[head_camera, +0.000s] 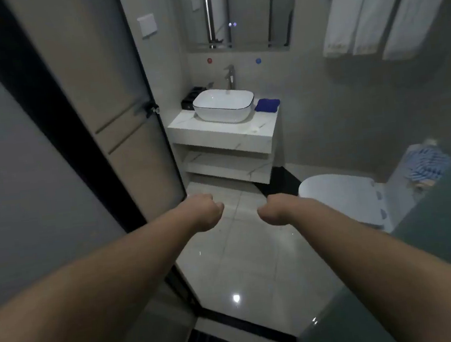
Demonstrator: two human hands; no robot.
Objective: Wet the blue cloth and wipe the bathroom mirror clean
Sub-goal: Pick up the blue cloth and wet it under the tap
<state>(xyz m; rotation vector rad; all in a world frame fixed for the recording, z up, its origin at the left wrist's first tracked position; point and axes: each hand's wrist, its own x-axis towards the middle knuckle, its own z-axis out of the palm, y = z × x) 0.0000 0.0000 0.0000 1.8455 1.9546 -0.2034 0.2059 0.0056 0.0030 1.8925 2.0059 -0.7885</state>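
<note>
A folded blue cloth (267,104) lies on the white marble counter (223,130), right of the white basin (223,105). A chrome tap (229,76) stands behind the basin. The mirror (235,11) hangs on the wall above it. I stand at the bathroom doorway, well short of the counter. My left hand (205,211) and my right hand (274,209) are stretched out in front of me over the floor, fingers curled under, holding nothing.
An open door (117,104) with a black frame stands on the left. A toilet (341,197) with its lid down sits at the right, with a striped cloth (427,165) on its tank. White towels (385,12) hang on the right wall. A small black box (191,99) sits left of the basin.
</note>
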